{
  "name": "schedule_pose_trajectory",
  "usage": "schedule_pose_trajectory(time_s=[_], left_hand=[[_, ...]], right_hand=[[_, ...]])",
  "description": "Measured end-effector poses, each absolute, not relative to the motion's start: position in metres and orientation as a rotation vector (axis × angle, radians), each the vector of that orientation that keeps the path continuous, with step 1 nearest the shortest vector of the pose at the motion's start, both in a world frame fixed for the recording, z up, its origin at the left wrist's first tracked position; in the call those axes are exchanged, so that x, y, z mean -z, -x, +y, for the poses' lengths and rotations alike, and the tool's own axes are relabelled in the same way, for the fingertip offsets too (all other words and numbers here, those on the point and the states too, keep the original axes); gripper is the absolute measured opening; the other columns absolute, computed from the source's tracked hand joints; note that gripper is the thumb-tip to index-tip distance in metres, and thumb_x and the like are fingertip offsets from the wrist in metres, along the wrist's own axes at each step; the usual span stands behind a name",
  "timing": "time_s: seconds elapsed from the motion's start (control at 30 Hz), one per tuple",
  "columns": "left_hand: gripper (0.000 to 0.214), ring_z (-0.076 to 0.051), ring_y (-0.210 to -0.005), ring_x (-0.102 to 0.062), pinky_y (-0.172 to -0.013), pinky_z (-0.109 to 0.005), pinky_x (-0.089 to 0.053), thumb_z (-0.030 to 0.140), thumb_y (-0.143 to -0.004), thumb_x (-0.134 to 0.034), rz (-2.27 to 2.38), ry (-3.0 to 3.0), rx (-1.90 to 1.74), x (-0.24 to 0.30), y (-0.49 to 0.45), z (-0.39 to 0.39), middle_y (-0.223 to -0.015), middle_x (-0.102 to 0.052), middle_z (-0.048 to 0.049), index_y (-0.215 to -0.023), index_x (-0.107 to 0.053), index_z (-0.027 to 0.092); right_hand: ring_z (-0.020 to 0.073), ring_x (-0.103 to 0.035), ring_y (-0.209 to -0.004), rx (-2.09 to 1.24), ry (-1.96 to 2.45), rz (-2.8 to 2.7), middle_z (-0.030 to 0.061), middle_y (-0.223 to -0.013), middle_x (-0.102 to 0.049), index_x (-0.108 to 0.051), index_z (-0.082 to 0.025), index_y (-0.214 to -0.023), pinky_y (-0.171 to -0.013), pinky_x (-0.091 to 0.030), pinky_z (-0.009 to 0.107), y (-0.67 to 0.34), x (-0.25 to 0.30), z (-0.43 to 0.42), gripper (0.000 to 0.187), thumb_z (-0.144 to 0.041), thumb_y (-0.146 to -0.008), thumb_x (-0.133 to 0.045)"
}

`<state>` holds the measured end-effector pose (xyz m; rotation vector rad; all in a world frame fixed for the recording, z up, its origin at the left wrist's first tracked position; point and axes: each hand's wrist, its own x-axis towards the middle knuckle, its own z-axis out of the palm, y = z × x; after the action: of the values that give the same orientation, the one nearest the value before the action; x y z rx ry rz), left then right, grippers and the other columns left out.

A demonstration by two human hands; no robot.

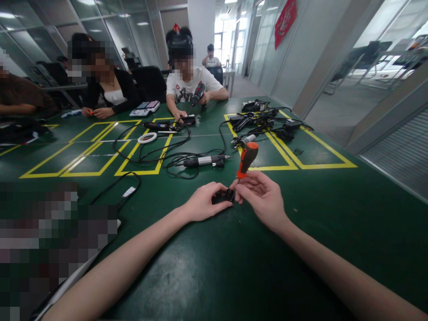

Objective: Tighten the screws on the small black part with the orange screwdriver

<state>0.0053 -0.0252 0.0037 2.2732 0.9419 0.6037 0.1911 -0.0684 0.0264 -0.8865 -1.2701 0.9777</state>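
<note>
Low over the green table, my left hand [207,201] is closed around a small black part [220,196], whose exact kind I cannot make out. My right hand [262,196] pinches the shaft of a screwdriver [248,158] with an orange and dark handle. The screwdriver stands nearly upright, handle up and leaning slightly right. Its tip is hidden by my right fingers, close beside the black part, so I cannot tell whether they touch. Both hands are near each other at the middle of the table.
Beyond my hands lies a grey and black electric screwdriver [205,161] with coiled cable. Black adapters and cables [254,120] pile up at the far right, near some screws [298,151]. A white ring [147,137] lies left. Across the table a person [197,84] holds a power drill [198,94].
</note>
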Motion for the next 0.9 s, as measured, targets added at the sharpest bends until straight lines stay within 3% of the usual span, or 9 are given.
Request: schedule_pose_trajectory(time_s=[0.17,0.3,0.43,0.6,0.77,0.9], left_hand=[[0.027,-0.018,-0.087,-0.063,-0.080,-0.030,-0.051,0.037,-0.090,-0.073,0.944,-2.272,-0.607,-0.0029,-0.0047,-0.0245,-0.098,-0.071,-0.0050,-0.108,-0.067,0.018],[0.028,-0.019,-0.087,-0.063,-0.081,-0.031,-0.052,0.038,-0.089,-0.074,0.949,-2.264,-0.603,-0.0021,-0.0047,-0.0246,-0.100,-0.071,-0.0049,-0.109,-0.067,0.019],[0.028,-0.018,-0.087,-0.063,-0.081,-0.030,-0.052,0.038,-0.090,-0.073,0.937,-2.269,-0.609,-0.0028,-0.0053,-0.0247,-0.100,-0.071,-0.0051,-0.108,-0.067,0.018],[0.027,-0.019,-0.087,-0.064,-0.080,-0.030,-0.051,0.037,-0.090,-0.073,0.938,-2.265,-0.610,-0.0033,-0.0052,-0.0248,-0.099,-0.071,-0.0050,-0.108,-0.067,0.018],[0.026,-0.019,-0.087,-0.064,-0.079,-0.030,-0.051,0.037,-0.090,-0.073,0.936,-2.262,-0.612,-0.0039,-0.0046,-0.0252,-0.099,-0.071,-0.0049,-0.107,-0.066,0.018],[0.025,-0.019,-0.087,-0.064,-0.078,-0.029,-0.050,0.035,-0.090,-0.073,0.924,-2.257,-0.625,-0.0041,-0.0045,-0.0252,-0.099,-0.071,-0.0050,-0.106,-0.066,0.018]], right_hand=[[0.0127,-0.062,-0.049,-0.911,0.952,-1.259,0.0010,-0.065,-0.069,-0.068,-0.020,-0.078,-0.044,-0.053,0.026,-0.1907,-0.0291,-0.0680,0.032,-0.046,-0.075,-0.087],[0.0116,-0.061,-0.050,-0.882,0.901,-1.311,0.0041,-0.080,-0.070,-0.072,-0.019,-0.079,-0.043,-0.052,0.027,-0.1913,-0.0313,-0.0679,0.033,-0.051,-0.083,-0.079],[0.0132,-0.064,-0.051,-0.971,0.883,-1.293,0.0023,-0.073,-0.072,-0.070,-0.020,-0.091,-0.046,-0.055,0.028,-0.1919,-0.0276,-0.0677,0.034,-0.052,-0.084,-0.077],[0.0132,-0.063,-0.050,-0.966,0.939,-1.247,0.0015,-0.067,-0.071,-0.067,-0.020,-0.080,-0.047,-0.054,0.027,-0.1918,-0.0277,-0.0679,0.031,-0.045,-0.076,-0.086],[0.0103,-0.059,-0.048,-0.893,0.908,-1.324,0.0042,-0.080,-0.070,-0.074,-0.019,-0.073,-0.040,-0.049,0.026,-0.1908,-0.0334,-0.0699,0.028,-0.045,-0.079,-0.082],[0.0105,-0.057,-0.046,-0.963,0.920,-1.285,0.0004,-0.067,-0.066,-0.075,-0.019,-0.084,-0.039,-0.050,0.025,-0.1891,-0.0310,-0.0712,0.028,-0.046,-0.081,-0.080]])
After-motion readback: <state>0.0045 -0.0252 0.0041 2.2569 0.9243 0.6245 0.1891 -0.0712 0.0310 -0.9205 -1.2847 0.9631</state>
